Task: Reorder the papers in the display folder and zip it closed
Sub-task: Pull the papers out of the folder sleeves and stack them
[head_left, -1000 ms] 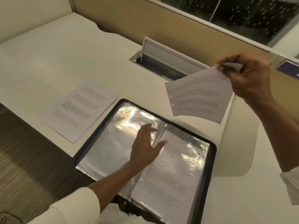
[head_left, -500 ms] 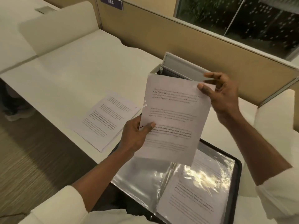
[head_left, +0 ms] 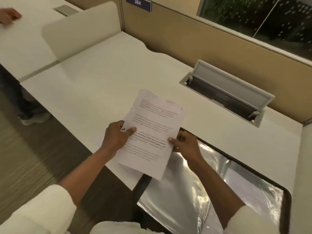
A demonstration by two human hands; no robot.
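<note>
White desk [head_left: 118,78] is backed by tan partition [head_left: 185,39]. Display folder [head_left: 182,200] is laid open on it, clear sleeves showing. Printed sheet [head_left: 152,125] is gripped by left hand [head_left: 116,137] and right hand [head_left: 187,146] over folder's far-left corner.

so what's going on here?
A person holds a printed sheet in both hands above the desk. The left hand grips its left edge and the right hand pinches its right edge. The display folder lies open and unzipped at the desk's near edge, clear sleeves showing. The sheet isn't in a sleeve yet.
</note>
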